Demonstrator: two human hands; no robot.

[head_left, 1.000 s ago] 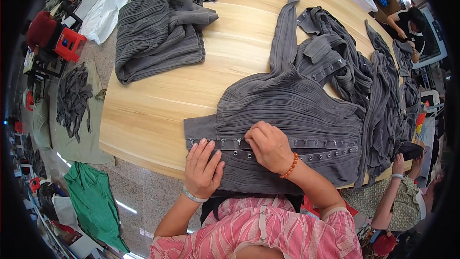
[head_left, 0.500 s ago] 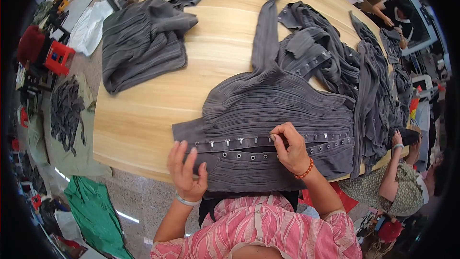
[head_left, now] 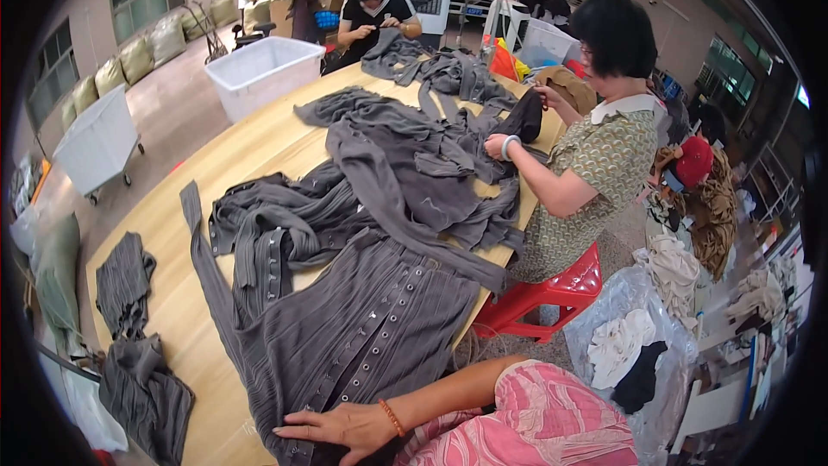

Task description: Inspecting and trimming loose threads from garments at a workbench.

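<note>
In front of me a dark grey ribbed garment [head_left: 302, 336] with long sleeves lies spread on the wooden table. Down its front run a strip of metal hooks and a row of round eyelets [head_left: 385, 329], with a narrow dark gap between the two edges at the lower part. My right hand [head_left: 341, 427], with an orange beaded bracelet at the wrist, rests on the garment near the lower end of these rows. Its fingers are stretched out and spread, and nothing shows in them. My left hand is out of view.
More grey garments [head_left: 397, 164] lie heaped across the wooden table [head_left: 164, 207], two of them at its left edge. A co-worker [head_left: 595, 138] at the right handles a dark piece beside a red stool [head_left: 561, 289]. Another person [head_left: 377, 13] works at the far end, near a white bin [head_left: 267, 78].
The view has swung to the right and up, and my left hand has gone out of it. My right hand has left its pinch at the hooks and now lies spread on the garment.
</note>
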